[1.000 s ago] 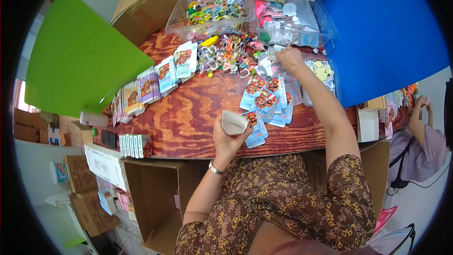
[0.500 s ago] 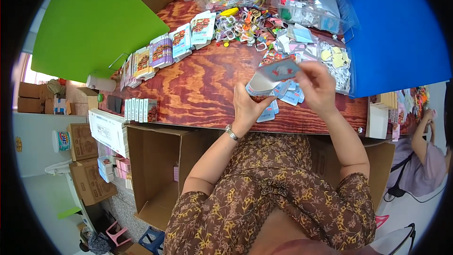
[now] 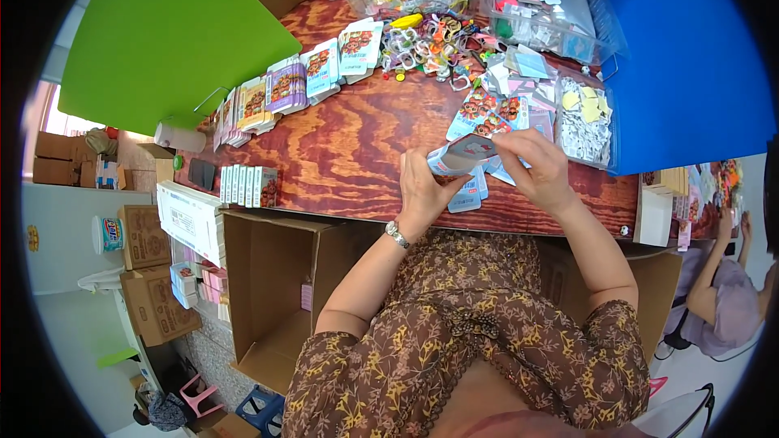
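Observation:
My left hand, closed round it, holds a small light-blue printed carton just above the table, its open mouth tilted up to the right. At that mouth, my right hand pinches a flat grey packet with red and white marks. The packet's lower part is hidden by the carton, so how deep it sits I cannot tell. Under and behind my hands lie loose flat blue cartons and printed cartons with red figures.
Printed carton stacks curve along the table's left. Small upright boxes stand near its front edge. Farther back are a pile of colourful trinkets, a clear bin and a tray of white and yellow pieces. Another person sits at right.
The packet has come down and left from above the carton to its mouth, tilting as my right hand moved with it. My left hand keeps hold of the carton.

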The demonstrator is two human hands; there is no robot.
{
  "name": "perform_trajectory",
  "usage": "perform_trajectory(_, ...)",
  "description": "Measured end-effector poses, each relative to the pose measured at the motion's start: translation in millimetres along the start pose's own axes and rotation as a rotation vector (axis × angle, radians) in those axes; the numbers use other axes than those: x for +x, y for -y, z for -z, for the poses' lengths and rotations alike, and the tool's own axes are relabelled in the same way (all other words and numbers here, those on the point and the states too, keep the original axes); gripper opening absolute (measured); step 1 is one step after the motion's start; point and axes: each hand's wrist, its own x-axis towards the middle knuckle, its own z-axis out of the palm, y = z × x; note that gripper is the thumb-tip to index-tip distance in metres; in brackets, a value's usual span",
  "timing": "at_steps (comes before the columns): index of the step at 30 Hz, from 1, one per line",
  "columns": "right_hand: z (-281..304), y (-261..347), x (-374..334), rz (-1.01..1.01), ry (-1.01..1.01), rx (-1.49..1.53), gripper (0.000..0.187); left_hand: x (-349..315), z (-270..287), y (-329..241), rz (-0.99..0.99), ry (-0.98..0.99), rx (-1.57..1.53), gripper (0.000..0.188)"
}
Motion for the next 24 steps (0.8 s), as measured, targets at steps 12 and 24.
perform_trajectory(12,-39,-37,19,-0.173,0.126,0.099,0.022,1,19,23,0.096,0.046,0.071,0.079)
perform_trajectory(24,-121,-200,71,-0.368,0.571,-0.785,0.020,-14,24,36,0.247,0.104,0.062,0.083)
